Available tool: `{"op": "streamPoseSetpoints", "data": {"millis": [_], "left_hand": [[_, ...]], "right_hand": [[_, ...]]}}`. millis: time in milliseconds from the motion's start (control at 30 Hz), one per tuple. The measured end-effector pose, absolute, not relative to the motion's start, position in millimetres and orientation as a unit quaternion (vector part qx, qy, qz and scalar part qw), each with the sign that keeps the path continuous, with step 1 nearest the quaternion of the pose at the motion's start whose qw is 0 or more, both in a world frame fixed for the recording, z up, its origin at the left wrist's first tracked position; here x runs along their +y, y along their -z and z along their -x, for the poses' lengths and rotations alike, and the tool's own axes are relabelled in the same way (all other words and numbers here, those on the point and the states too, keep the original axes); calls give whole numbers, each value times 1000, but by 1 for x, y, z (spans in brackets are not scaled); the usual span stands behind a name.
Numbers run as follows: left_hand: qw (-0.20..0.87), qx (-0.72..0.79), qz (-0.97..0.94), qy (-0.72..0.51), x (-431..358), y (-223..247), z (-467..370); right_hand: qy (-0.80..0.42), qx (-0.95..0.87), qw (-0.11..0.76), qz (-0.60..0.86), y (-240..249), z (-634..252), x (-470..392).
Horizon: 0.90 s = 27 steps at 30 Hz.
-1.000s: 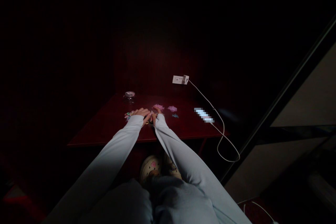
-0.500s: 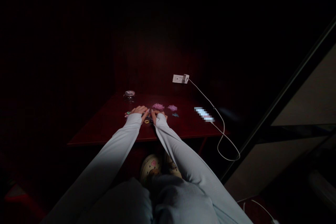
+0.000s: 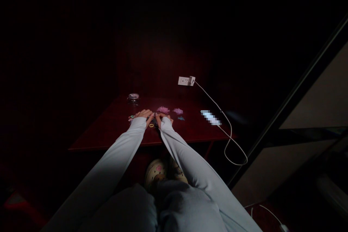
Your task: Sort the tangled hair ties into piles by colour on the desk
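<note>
My left hand (image 3: 145, 114) rests on the dark red table (image 3: 108, 136), its fingers stretched over a few small coloured loops (image 3: 131, 117) that look like hair ties. Close by on the right, my right hand (image 3: 164, 117) is closed with curled fingers; whatever its fingertips hold is too small to make out. Dark small pieces lie in the gap between both hands, partly covered. A yellow hair tie (image 3: 151, 125) lies just below that gap. Beyond the hands are a pink pile (image 3: 163, 110) and a lilac pile (image 3: 178, 111) of small bands, with a small teal pile (image 3: 181, 118) nearer.
A clear jar with a lid (image 3: 133, 98) stands at the back left of the table. On the right lies a blurred-out phone (image 3: 210, 117), its white cable (image 3: 231, 130) looping past the table edge up to a wall socket (image 3: 185, 81).
Both hands stay almost in place, with only slight finger movement between them. The whole view has shifted very slightly. The piles look the same.
</note>
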<state>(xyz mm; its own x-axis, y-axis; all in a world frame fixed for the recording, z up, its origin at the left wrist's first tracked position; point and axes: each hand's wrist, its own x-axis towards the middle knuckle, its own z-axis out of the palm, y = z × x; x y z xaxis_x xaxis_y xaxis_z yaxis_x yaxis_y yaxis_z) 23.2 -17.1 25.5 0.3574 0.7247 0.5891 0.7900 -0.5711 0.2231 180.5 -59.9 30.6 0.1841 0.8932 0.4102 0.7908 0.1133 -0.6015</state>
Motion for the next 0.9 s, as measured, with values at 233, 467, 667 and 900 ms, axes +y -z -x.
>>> {"op": "streamPoseSetpoints", "data": {"millis": [233, 467, 667, 900], "left_hand": [[45, -453, 822, 343, -18, -24, -23], [38, -455, 824, 335, -17, -24, -22], [57, -467, 823, 320, -18, -26, -23], [90, -509, 808, 282, -34, -36, -30]], "right_hand": [[-91, -644, 397, 648, -33, -181, -64], [-83, -651, 398, 641, -35, -181, -68], [-79, -650, 394, 645, -34, -180, -67], [-73, -642, 385, 659, -36, -178, -68]]}}
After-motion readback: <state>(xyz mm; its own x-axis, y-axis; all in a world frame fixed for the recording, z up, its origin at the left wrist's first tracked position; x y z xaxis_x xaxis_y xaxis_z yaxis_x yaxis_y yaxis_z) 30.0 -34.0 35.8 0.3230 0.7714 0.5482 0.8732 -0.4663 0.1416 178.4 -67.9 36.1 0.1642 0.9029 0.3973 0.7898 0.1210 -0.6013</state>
